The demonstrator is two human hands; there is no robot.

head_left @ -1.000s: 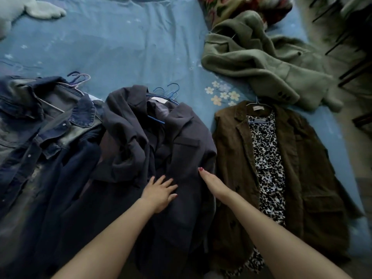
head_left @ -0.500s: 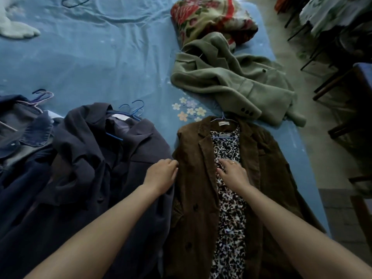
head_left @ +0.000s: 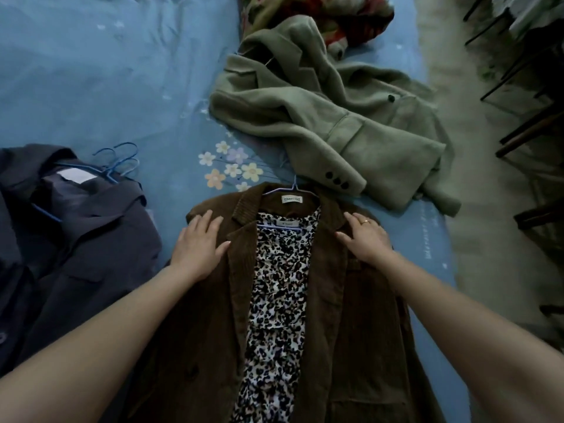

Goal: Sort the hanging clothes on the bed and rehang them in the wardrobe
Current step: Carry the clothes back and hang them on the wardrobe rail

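Note:
A brown corduroy jacket (head_left: 360, 331) lies flat on the blue bed sheet (head_left: 106, 71), on a light blue hanger (head_left: 293, 187), with a leopard-print top (head_left: 277, 300) inside it. My left hand (head_left: 198, 242) rests flat on the jacket's left shoulder, fingers straight. On the right shoulder lies my right hand (head_left: 364, 239), also flat, a ring on one finger. A dark grey coat (head_left: 76, 239) on blue hangers (head_left: 122, 163) is spread at the left. A green wool coat (head_left: 320, 117) lies crumpled beyond the brown jacket.
A red floral blanket (head_left: 335, 13) is bunched at the top behind the green coat. The bed's right edge (head_left: 442, 224) drops to a pale floor (head_left: 488, 193). Dark chair legs (head_left: 525, 123) stand at the far right.
Both hands moved from the grey coat to the brown jacket, then up to its shoulders, spreading flat. My view shifted right and closer, so the denim clothes at left dropped out.

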